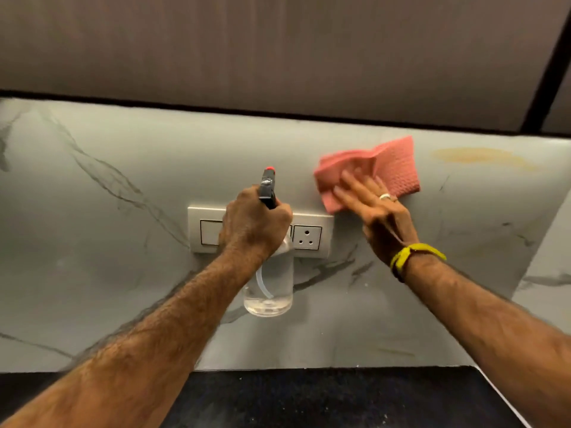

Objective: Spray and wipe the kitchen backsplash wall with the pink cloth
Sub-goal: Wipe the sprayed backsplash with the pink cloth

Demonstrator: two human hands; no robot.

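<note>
The backsplash wall (129, 248) is grey marble with dark veins. My left hand (253, 225) grips the neck of a clear spray bottle (272, 288), whose black head with a red nozzle tip points at the wall. A little clear liquid sits in the bottle's bottom. My right hand (377, 208) lies flat with fingers spread, pressing the pink cloth (392, 165) against the wall, up and right of the bottle. A yellowish stain (475, 156) marks the wall to the right of the cloth.
A white switch and socket plate (312, 236) is set in the wall, partly behind my left hand. Dark upper cabinets (278, 50) hang above. A black countertop (324, 400) runs along the bottom. The wall turns a corner at the right (550, 242).
</note>
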